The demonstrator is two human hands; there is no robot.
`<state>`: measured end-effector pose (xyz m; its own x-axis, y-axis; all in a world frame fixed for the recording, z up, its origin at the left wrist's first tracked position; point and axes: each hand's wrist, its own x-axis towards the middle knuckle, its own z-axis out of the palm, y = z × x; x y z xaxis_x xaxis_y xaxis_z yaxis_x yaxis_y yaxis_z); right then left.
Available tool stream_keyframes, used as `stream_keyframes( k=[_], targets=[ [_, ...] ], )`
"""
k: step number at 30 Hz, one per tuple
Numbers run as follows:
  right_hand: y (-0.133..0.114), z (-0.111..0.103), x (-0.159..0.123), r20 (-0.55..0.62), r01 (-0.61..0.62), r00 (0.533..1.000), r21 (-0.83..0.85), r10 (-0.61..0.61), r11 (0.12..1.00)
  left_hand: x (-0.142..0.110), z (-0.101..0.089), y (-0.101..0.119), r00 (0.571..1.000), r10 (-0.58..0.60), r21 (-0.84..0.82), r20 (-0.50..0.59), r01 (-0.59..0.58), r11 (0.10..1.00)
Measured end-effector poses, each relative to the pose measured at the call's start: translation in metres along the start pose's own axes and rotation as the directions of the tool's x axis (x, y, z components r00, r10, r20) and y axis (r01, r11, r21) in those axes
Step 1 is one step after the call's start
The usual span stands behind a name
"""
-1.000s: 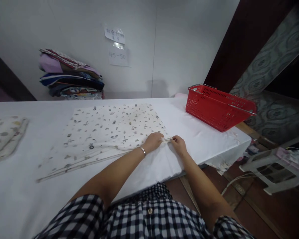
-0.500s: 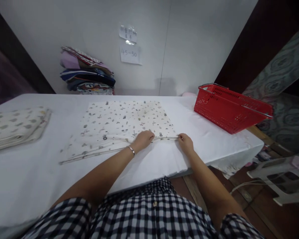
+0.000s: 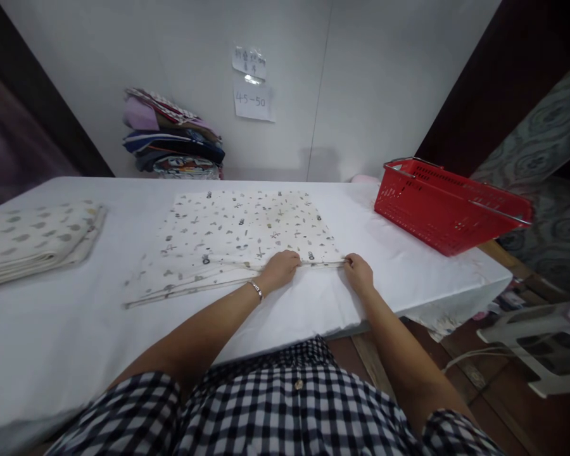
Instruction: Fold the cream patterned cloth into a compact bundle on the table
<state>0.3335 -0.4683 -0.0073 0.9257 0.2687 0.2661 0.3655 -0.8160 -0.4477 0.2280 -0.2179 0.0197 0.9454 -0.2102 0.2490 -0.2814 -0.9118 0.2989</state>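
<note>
Where the checked shirt (image 3: 285, 405) shows: bottom edge of the frame.
Left hand (image 3: 281, 268): just below centre, fingers curled together on the near edge of the printed cloth (image 3: 247, 227).
Right hand (image 3: 360, 273): right of centre, finger and thumb pinching that cloth's near right corner.
Gap between hands: wider than a second ago, when they nearly met; a straight stretch of layered edge now runs between them.
Printed cloth: middle of the frame, flat on the white table (image 3: 399, 278), its near left end loosely rippled.
Folded cloth (image 3: 33, 234): left edge of the frame; more of it shows than a second ago, since the view has swung left.
Red basket (image 3: 449, 212): right side, on the table, now further right in the frame.
Fabric pile (image 3: 171, 139): upper left, beyond the cloth.
Paper signs (image 3: 255, 101): upper middle, on the wall, the lower one reading 45-50.
</note>
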Motion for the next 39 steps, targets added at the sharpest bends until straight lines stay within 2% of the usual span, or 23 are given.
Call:
stream_keyframes(
  k=[5, 8, 11, 18, 23, 26, 33, 39],
  targets=[
    [0.0, 0.0, -0.001, 0.004, 0.006, 1.0, -0.01, -0.005, 1.0, 0.001, 0.004, -0.001, 0.999, -0.004, 0.158, -0.04, 0.011, 0.987],
    [-0.001, 0.001, -0.001, -0.005, 0.011, 1.0, -0.014, -0.011, 1.0, -0.001, 0.006, 0.002, 1.0, -0.008, 0.223, 0.0, 0.008, 0.975],
    [0.0, 0.001, -0.001, -0.003, 0.014, 1.0, -0.014, -0.014, 1.0, -0.004, 0.003, 0.006, 0.999, -0.021, 0.217, 0.034, 0.013, 0.976],
    [0.0, -0.001, -0.001, 0.012, 0.011, 1.0, 0.005, -0.012, 1.0, -0.01, -0.004, 0.012, 0.999, 0.023, 0.198, 0.025, -0.028, 0.98],
    [-0.002, -0.001, -0.003, 0.015, 0.025, 1.0, -0.01, -0.025, 1.0, -0.008, -0.003, 0.015, 1.0, -0.001, 0.264, 0.012, -0.002, 0.964],
    [-0.003, -0.002, -0.003, 0.017, 0.016, 1.0, -0.03, -0.015, 0.999, -0.006, -0.003, 0.015, 0.998, 0.04, 0.308, 0.043, -0.052, 0.95],
    [-0.001, -0.012, 0.002, 0.015, 0.017, 1.0, -0.041, -0.016, 0.999, -0.003, 0.008, 0.016, 0.996, 0.084, 0.337, 0.04, -0.092, 0.937],
    [0.007, -0.012, 0.005, 0.114, 0.004, 0.993, -0.175, 0.017, 0.985, -0.004, 0.022, 0.026, 0.998, 0.058, 0.326, -0.007, -0.052, 0.944]
  ],
)
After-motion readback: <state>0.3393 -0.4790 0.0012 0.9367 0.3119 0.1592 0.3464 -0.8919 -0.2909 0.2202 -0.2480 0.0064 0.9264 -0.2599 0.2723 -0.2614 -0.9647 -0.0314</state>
